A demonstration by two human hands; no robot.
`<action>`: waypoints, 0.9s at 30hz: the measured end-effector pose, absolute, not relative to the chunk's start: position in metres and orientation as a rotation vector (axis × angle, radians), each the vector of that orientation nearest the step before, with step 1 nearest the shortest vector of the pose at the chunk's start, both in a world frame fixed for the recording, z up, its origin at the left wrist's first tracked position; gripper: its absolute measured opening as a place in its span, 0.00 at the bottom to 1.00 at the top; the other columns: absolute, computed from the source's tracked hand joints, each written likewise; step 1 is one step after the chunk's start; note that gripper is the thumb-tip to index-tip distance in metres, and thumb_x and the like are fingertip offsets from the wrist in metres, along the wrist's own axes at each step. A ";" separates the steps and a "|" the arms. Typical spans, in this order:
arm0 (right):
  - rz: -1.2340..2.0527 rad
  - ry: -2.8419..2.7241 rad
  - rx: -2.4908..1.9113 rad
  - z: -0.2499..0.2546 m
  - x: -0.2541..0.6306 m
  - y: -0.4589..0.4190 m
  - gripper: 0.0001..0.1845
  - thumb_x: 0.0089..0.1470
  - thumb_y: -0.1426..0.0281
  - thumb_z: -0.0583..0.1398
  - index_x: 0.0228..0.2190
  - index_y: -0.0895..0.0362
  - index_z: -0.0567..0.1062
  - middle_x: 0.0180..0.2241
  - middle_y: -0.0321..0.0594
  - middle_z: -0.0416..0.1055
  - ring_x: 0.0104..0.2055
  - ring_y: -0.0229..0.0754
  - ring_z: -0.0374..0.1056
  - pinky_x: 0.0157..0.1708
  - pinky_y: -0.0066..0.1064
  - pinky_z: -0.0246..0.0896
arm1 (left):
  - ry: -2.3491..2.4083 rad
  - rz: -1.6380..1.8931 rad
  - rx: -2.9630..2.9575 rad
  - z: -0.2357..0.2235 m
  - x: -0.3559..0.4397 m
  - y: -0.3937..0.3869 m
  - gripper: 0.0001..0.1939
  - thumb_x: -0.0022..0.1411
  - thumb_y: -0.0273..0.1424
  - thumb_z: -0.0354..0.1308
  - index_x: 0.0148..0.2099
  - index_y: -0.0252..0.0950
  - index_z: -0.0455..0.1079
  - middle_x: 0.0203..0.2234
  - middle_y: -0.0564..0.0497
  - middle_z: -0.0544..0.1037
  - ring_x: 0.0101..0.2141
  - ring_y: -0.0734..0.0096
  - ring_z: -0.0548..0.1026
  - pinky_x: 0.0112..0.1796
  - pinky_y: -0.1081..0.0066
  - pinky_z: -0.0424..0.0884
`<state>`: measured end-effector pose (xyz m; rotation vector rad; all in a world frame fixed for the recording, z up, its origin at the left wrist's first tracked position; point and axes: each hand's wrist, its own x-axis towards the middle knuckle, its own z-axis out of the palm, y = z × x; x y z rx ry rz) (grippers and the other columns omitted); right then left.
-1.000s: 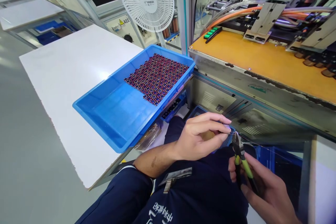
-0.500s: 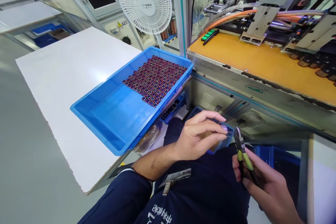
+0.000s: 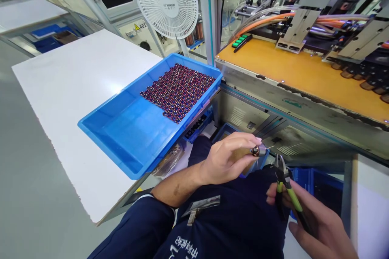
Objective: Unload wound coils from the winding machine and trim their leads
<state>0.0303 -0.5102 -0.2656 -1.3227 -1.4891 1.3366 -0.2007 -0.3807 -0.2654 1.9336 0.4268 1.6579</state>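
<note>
My left hand (image 3: 231, 158) is closed in a pinch on a small round coil part (image 3: 255, 151) with thin wire ends sticking out, held over my lap. My right hand (image 3: 316, 222) grips green-handled side cutters (image 3: 284, 184) at the lower right, their jaws pointing up a little to the right of the part and apart from it. A blue tray (image 3: 121, 129) on the white table (image 3: 69, 89) holds several rows of small dark red and blue parts (image 3: 179, 85) at its far end.
A white fan (image 3: 165, 2) stands behind the tray. On the right is a machine with an orange deck (image 3: 298, 71), cables and metal brackets. Blue bins (image 3: 316, 184) sit under the machine near my knees. Grey floor lies to the left.
My left hand has turned the small part so its round end now shows. The cutters have drawn slightly down and to the right, away from the part.
</note>
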 end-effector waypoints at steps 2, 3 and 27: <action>1.349 -1.453 -1.344 -0.265 0.026 -0.512 0.30 0.56 0.74 0.59 0.60 0.49 0.68 0.51 0.45 0.73 0.51 0.51 0.73 0.55 0.40 0.66 | 0.413 1.667 1.935 -0.264 -0.200 -0.382 0.27 0.57 0.16 0.63 0.55 0.39 0.60 0.44 0.45 0.79 0.47 0.62 0.80 0.47 0.59 0.80; 1.339 -1.425 -1.362 -0.264 0.024 -0.512 0.30 0.57 0.74 0.58 0.60 0.49 0.67 0.51 0.45 0.73 0.51 0.51 0.73 0.57 0.41 0.65 | 0.404 1.676 1.935 -0.264 -0.200 -0.383 0.28 0.57 0.16 0.63 0.55 0.38 0.60 0.45 0.45 0.79 0.47 0.61 0.80 0.47 0.59 0.80; 1.287 -1.346 -1.397 -0.251 0.003 -0.506 0.28 0.55 0.76 0.59 0.56 0.45 0.72 0.41 0.40 0.75 0.36 0.39 0.74 0.40 0.24 0.74 | 0.475 1.693 1.925 -0.268 -0.200 -0.389 0.29 0.57 0.17 0.63 0.58 0.37 0.61 0.41 0.44 0.82 0.43 0.62 0.82 0.45 0.62 0.81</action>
